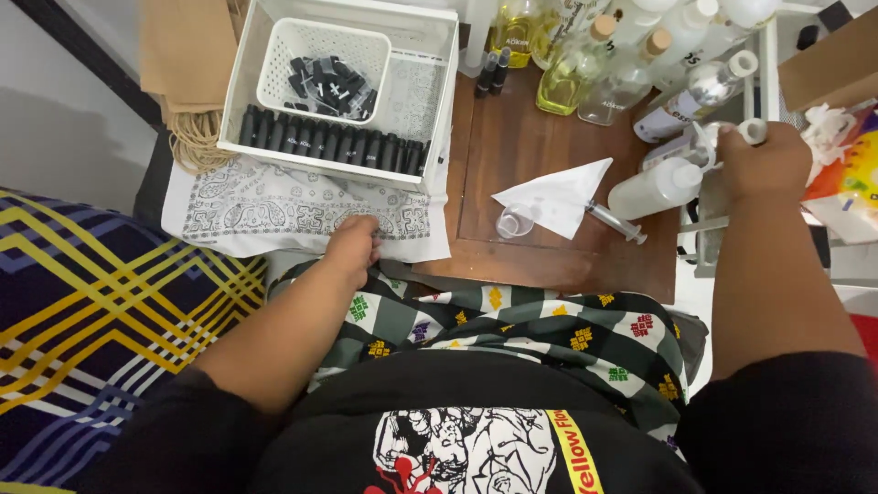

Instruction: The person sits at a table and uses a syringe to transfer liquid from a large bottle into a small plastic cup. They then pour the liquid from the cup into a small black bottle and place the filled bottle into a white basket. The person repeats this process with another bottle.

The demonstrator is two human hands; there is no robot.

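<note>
Head view, landmark: wooden board (pixel 521 146). Right hand (pixel 773 163), off its right edge, closed around a small white cap (pixel 753 131). Plastic squeeze bottle (pixel 657 189) lies on the board's right side beside a syringe (pixel 615 222). Left hand (pixel 352 247), off its left edge, loosely curled on the patterned cloth (pixel 274 210). Risk: the lying bottle may leak or roll onto the syringe.

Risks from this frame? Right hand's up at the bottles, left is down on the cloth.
1. The right hand grips a white squeeze bottle lying tilted over the wooden table; it might drip or leak if the cap is loose.
2. Tightly packed glass bottles stand just beyond that hand; a knock may topple them.
3. The small clear cup and syringe sit near the table's front edge; the left hand or a forearm could sweep them off.
</note>
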